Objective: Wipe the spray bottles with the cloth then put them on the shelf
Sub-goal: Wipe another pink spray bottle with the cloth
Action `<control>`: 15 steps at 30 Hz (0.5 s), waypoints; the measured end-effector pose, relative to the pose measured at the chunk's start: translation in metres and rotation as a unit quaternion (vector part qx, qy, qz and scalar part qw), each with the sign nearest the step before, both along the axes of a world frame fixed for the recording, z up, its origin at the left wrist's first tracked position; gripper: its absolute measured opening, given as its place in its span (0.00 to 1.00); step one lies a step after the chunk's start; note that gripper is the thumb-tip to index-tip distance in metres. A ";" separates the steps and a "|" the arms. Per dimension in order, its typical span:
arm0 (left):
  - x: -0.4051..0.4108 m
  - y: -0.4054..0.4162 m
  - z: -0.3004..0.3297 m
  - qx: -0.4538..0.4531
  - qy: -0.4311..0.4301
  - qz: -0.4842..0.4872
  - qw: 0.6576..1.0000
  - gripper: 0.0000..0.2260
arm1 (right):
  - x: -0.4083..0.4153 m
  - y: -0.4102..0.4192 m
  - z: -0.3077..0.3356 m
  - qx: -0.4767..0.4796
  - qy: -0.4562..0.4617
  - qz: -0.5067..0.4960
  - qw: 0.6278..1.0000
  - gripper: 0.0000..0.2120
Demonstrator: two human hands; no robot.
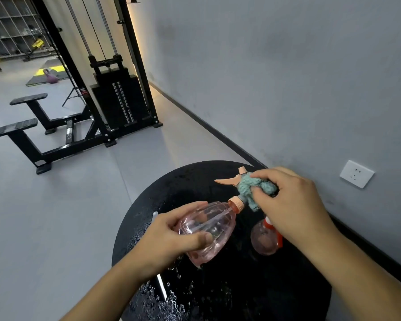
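Wipe step in progress, first bottle. Left hand (171, 237) grips the clear pink plastic spray bottle (208, 230) round its body, fingers and thumb curled, holding it tilted above the round black bench (218, 297), nozzle end pointing away from the person. Right hand (289, 205) pinches the bunched teal fluffy cloth (252, 189) against the bottle's peach spray head (232, 179), just above the orange collar. Cloth wraps the neck area; trigger sticks out clear to the left.

Second pink round spray bottle (264, 239) stands on the bench, partly under the right wrist, looks untouched. Bench surface is wet, droplets near the front edge.

Next, my read: work the cloth down over the body, which means regripping with the left hand. Wet plastic, slip risk. No shelf for the bottles identifiable in view.
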State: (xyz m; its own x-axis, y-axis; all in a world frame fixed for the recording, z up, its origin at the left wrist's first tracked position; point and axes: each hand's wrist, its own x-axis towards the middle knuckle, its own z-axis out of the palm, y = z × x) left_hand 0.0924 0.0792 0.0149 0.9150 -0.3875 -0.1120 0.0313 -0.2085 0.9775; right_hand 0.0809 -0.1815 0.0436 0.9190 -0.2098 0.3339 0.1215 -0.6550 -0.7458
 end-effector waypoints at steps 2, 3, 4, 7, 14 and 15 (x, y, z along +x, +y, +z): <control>0.000 0.000 0.001 -0.006 0.000 0.000 1.000 0.31 | 0.002 -0.002 0.002 0.000 -0.015 -0.025 1.000 0.11; 0.000 0.000 0.001 -0.006 -0.001 0.000 1.000 0.32 | 0.000 0.000 0.002 0.003 -0.018 -0.025 1.000 0.11; 0.000 0.000 0.001 -0.007 -0.001 0.001 1.000 0.32 | -0.002 0.003 0.001 0.007 -0.015 -0.014 1.000 0.11; 0.001 0.001 0.000 -0.003 -0.005 0.007 1.000 0.33 | -0.007 0.010 -0.003 -0.002 0.005 0.031 1.000 0.12; 0.001 -0.001 0.001 -0.008 -0.012 0.007 1.000 0.32 | 0.003 -0.001 -0.002 0.008 -0.031 -0.031 0.999 0.10; 0.001 -0.001 0.001 -0.003 -0.014 0.006 1.000 0.31 | 0.001 0.003 -0.003 0.009 -0.026 -0.015 1.000 0.11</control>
State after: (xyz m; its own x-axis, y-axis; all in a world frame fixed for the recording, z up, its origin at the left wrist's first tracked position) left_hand 0.0930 0.0785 0.0155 0.9220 -0.3778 -0.0843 0.0070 -0.2014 0.9795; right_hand 0.0815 -0.1788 0.0407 0.8940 -0.2433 0.3764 0.1402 -0.6458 -0.7505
